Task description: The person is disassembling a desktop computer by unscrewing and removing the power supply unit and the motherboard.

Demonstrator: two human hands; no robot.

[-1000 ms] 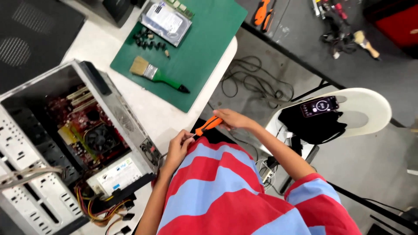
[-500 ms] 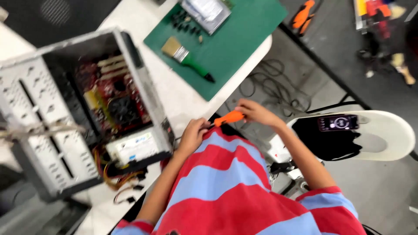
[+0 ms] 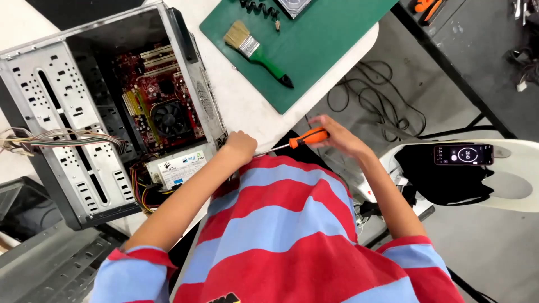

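An open computer case (image 3: 53,106) lies on the white table (image 3: 241,95), its red motherboard (image 3: 160,95) and fan visible inside. My right hand (image 3: 337,137) grips the orange handle of a screwdriver (image 3: 307,137) at the table's near edge. The screwdriver's metal shaft points left toward my left hand (image 3: 240,146). My left hand is closed at the shaft's tip, beside the case's lower right corner. What the fingers pinch is hidden.
A green mat (image 3: 309,39) on the table carries a green-handled paintbrush (image 3: 255,51) and several small dark parts. A white chair (image 3: 505,179) at right holds a black cloth and a phone (image 3: 463,154). Cables lie on the floor. A grey panel (image 3: 45,264) sits lower left.
The view has shifted so the case and table sit closer and more central. Both hands stay together on the screwdriver at the table edge.
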